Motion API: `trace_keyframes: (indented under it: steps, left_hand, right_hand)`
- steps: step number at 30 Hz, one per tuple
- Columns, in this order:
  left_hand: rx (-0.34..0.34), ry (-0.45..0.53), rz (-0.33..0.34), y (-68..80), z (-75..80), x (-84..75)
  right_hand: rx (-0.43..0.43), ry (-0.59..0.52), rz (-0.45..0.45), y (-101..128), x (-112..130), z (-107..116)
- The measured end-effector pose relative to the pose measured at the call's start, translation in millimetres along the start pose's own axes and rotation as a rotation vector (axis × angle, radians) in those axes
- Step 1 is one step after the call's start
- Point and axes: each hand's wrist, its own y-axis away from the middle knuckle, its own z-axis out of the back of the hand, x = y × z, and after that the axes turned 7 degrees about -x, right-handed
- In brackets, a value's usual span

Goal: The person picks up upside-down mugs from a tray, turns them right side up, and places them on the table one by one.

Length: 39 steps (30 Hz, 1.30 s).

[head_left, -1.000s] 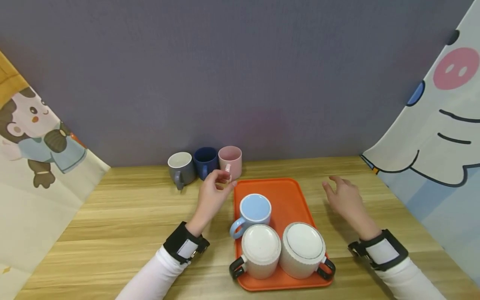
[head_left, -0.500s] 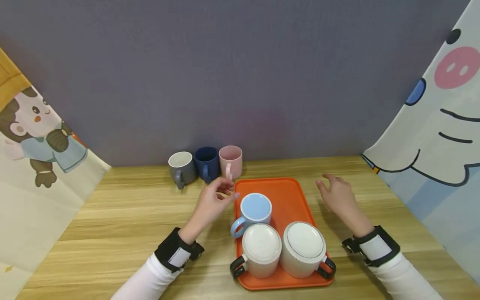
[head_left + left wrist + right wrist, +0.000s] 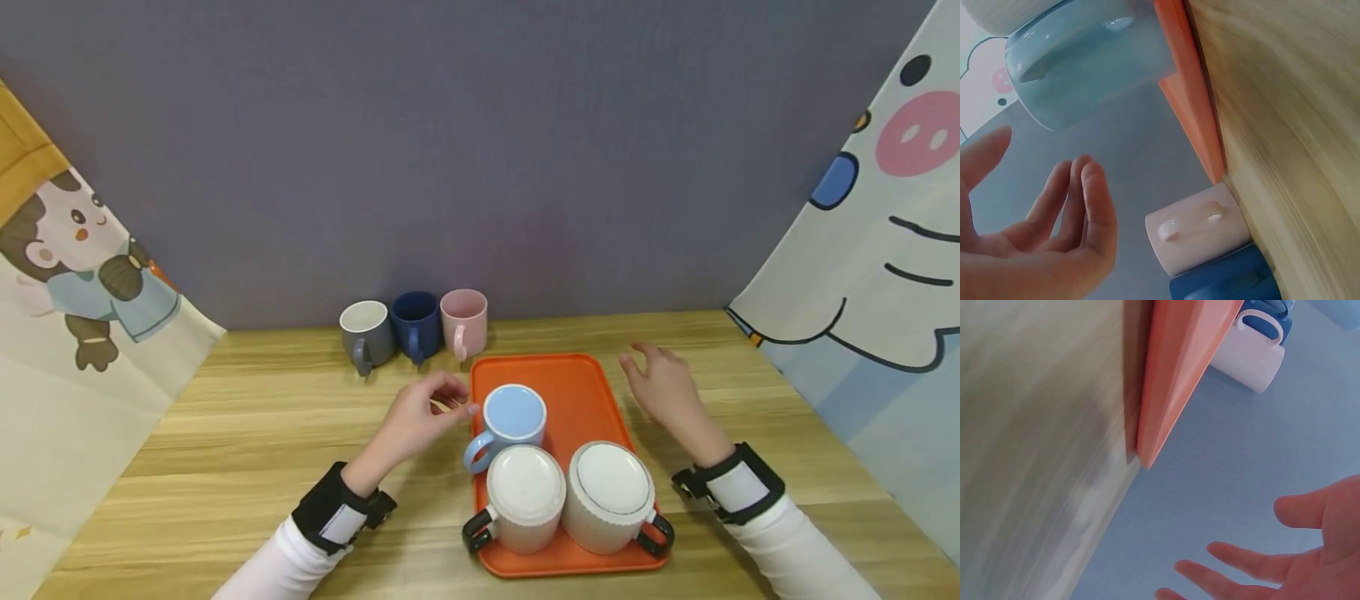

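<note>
My left hand (image 3: pixel 420 419) hovers at the left edge of the orange tray (image 3: pixel 573 375), fingers loosely bent with nothing between them. Nearest to it is a light blue mug (image 3: pixel 514 414), upside down on the tray with its handle (image 3: pixel 478 452) pointing left. In the left wrist view the blue mug (image 3: pixel 1091 59) stands apart from the fingertips. My right hand (image 3: pixel 666 390) floats off the tray's right side, empty, fingers spread in the right wrist view. Two upturned whitish mugs with black handles, one on the left (image 3: pixel 525 500) and one on the right (image 3: pixel 611 497), fill the tray's near end.
Against the grey backdrop (image 3: pixel 480 167) stand three upright mugs in a row: a grey one (image 3: pixel 367 337), a dark blue one (image 3: pixel 417 325) and a pink one (image 3: pixel 467 323). Cartoon-printed cloths hang on the left (image 3: pixel 97 283) and right (image 3: pixel 885 275). The table (image 3: pixel 247 433) is wood-patterned.
My left hand has drawn back from the pink mug toward me, down beside the tray's edge. My right hand has shifted a little left, closer to the tray. The mugs have stayed put.
</note>
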Motion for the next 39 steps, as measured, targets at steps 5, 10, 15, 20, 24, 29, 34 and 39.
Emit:
trace_keyframes:
  steps: [5,10,15,20,24,29,34,39]
  left_hand:
    - [0.095,-0.016,-0.042,3.3,3.9,0.3]
    - [0.155,-0.037,-0.086,5.1,6.2,0.5]
    - [0.213,-0.054,-0.09,7.2,5.0,0.0]
    - [0.248,-0.046,-0.072,9.6,0.5,-0.4]
    - [0.254,-0.053,-0.068,10.9,-2.2,-0.5]
    - [0.279,-0.063,-0.064,12.3,-4.6,-1.0]
    - [0.302,-0.061,-0.062,13.5,-7.4,-1.4]
    - [0.305,-0.061,-0.064,15.2,-9.7,-4.7]
  right_hand:
    - [0.017,-0.018,0.006,-2.1,4.1,-1.9]
    - [0.044,-0.019,0.001,-3.1,9.3,-3.8]
    - [0.067,-0.019,-0.016,-3.3,14.6,-6.3]
    - [0.054,-0.021,-0.003,-4.0,17.2,-10.1]
    - [0.05,-0.02,0.007,-4.8,17.6,-12.5]
    - [0.054,-0.026,0.01,-5.9,19.0,-14.0]
    - [0.058,-0.028,0.013,-7.8,21.4,-15.0]
    - [0.069,-0.03,0.021,-8.7,23.6,-15.6]
